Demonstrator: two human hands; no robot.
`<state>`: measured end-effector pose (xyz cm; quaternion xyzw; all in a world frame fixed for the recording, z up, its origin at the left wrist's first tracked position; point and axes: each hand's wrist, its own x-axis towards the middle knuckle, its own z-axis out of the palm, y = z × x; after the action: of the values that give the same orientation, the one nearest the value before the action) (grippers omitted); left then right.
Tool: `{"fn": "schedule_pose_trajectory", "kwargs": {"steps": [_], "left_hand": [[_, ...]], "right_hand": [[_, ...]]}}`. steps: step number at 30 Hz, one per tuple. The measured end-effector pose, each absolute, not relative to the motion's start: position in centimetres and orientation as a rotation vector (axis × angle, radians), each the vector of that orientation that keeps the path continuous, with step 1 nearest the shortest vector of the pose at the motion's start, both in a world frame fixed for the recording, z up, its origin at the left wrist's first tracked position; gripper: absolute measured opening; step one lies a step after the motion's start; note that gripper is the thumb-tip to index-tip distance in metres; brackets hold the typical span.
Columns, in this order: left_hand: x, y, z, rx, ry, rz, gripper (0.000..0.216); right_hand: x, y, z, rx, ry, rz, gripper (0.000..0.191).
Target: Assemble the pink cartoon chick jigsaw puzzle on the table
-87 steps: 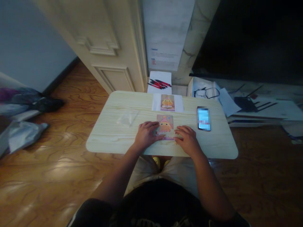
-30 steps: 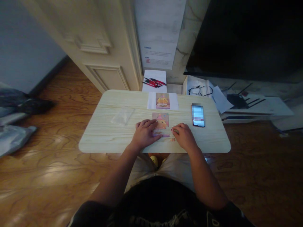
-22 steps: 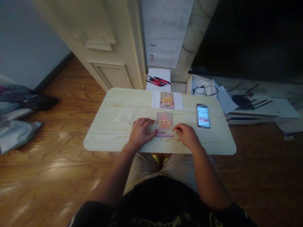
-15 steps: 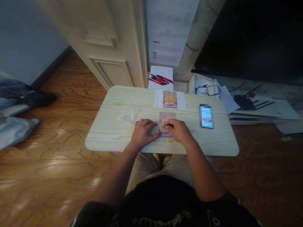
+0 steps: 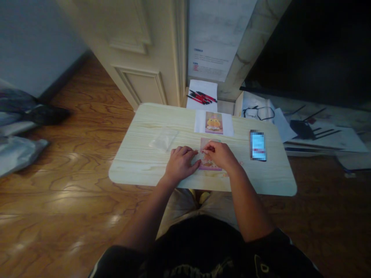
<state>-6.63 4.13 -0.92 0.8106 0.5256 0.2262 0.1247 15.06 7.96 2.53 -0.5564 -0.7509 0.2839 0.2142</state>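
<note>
A small picture card (image 5: pixel 207 165) with a yellow cartoon figure lies near the front of a pale wooden table (image 5: pixel 139 162). My left hand (image 5: pixel 181 164) rests on the card's left edge with its fingers curled over it. My right hand (image 5: pixel 220 155) covers the card's middle, thumb and forefinger pinched together over something too small to make out. A second card with the same figure (image 5: pixel 214 122) lies on a white sheet at the table's far edge.
A phone (image 5: pixel 257 145) with a lit screen lies at the right of the table. A clear plastic bag (image 5: pixel 164 139) lies at the left. Red and black pens (image 5: pixel 202 97) lie on paper beyond the table, with glasses (image 5: pixel 259 112) and papers to the right.
My right hand has moved left from the card's right edge onto its middle, pinched. My left hand has stayed on the card's left edge. The view has shifted slightly.
</note>
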Motion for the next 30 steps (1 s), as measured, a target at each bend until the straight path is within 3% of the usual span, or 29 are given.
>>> {"fn": "schedule_pose_trajectory", "kwargs": {"steps": [8,14,23,30], "left_hand": [[-6.5,4.2,-0.9,2.382,1.525,0.639,0.035],[-6.4,4.2,-1.2,2.379,1.537,0.646,0.035],[-6.2,4.2,-1.1,2.394,1.540,0.645,0.039],[-6.0,4.1,-0.6,2.486,1.353,0.562,0.051]], "right_hand": [[16.4,7.1,2.5,-1.539,-1.998,0.838,0.019],[18.7,6.4,2.3,-1.483,-1.952,0.739,0.041],[23.1,3.1,0.1,-1.731,-1.585,0.918,0.011],[21.5,3.3,-0.6,-1.725,-1.602,0.891,0.009]]}}
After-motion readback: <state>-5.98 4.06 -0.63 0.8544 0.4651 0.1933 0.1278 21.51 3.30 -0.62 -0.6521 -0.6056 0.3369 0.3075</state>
